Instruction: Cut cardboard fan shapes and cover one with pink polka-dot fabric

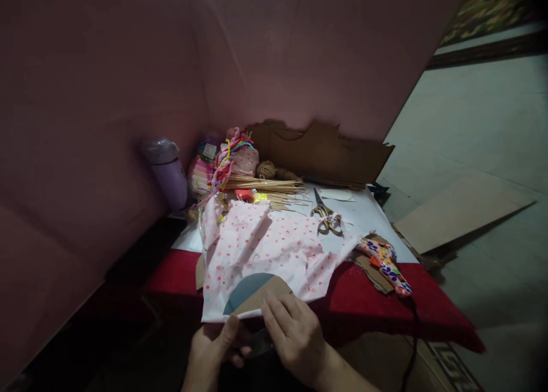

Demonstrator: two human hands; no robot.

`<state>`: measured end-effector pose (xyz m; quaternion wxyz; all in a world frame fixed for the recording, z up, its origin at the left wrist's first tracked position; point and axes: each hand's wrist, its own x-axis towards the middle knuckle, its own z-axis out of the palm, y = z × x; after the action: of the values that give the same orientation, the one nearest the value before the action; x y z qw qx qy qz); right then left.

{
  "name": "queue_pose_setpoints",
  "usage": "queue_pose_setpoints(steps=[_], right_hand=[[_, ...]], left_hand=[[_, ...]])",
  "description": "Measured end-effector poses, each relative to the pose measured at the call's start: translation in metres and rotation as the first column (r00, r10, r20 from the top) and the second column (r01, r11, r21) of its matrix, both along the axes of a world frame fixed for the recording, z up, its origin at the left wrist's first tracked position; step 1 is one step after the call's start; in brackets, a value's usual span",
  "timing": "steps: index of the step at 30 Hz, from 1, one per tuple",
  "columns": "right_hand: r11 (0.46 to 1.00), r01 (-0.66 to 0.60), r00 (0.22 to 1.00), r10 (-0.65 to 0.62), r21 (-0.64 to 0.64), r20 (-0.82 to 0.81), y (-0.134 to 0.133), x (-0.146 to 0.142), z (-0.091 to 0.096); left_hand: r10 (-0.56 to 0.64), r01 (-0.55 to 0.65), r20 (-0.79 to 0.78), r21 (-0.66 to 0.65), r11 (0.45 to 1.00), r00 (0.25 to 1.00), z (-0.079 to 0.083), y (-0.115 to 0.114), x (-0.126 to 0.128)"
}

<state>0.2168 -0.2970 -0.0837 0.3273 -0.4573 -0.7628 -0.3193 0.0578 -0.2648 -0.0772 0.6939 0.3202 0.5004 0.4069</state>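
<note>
At the table's front edge, my left hand is closed on the near edge of a white-pink cloth with red dots, its thumb on top. The fingers of my right hand are pressed together over that edge and over a rounded piece of cardboard, part blue-grey and part brown, lying on the cloth. My right fingertips are partly hidden behind the hand. Gold-handled scissors lie at the cloth's far side. A flower-patterned glue gun with a cord rests on cardboard to the right.
Thin wooden sticks, a twine ball and colourful pipe cleaners are heaped behind the cloth. A purple bottle stands far left. Torn cardboard leans against the pink wall. The table has a red cover.
</note>
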Motion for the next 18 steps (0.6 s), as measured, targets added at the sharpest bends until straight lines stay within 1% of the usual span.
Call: queue_pose_setpoints(steps=[3,6,9,11,15,18], right_hand=[[1.000,-0.014,1.000,0.014,-0.008,-0.003,-0.001,0.000,0.002],[0.999,-0.032,0.999,0.032,-0.014,-0.007,-0.005,-0.002,0.004],[0.999,-0.033,0.999,0.032,-0.023,-0.015,-0.012,-0.005,0.003],[0.999,-0.041,0.999,0.041,-0.019,-0.016,-0.017,-0.008,0.002],[0.998,-0.047,0.999,0.047,0.040,-0.011,-0.020,-0.014,-0.001],[0.999,-0.050,0.998,0.051,0.020,-0.035,-0.023,-0.014,0.002]], left_hand=[[-0.087,0.094,0.123,-0.053,0.994,0.989,0.006,-0.004,0.010],[-0.114,0.130,0.161,-0.094,0.987,0.980,0.010,-0.007,0.017],[-0.136,0.164,0.185,-0.148,0.975,0.973,0.010,-0.008,0.019],[-0.139,0.175,0.195,-0.176,0.969,0.971,0.009,-0.008,0.018],[-0.124,0.169,0.212,-0.209,0.963,0.969,0.003,-0.011,0.018],[-0.104,0.155,0.226,-0.220,0.963,0.968,-0.001,-0.014,0.021]])
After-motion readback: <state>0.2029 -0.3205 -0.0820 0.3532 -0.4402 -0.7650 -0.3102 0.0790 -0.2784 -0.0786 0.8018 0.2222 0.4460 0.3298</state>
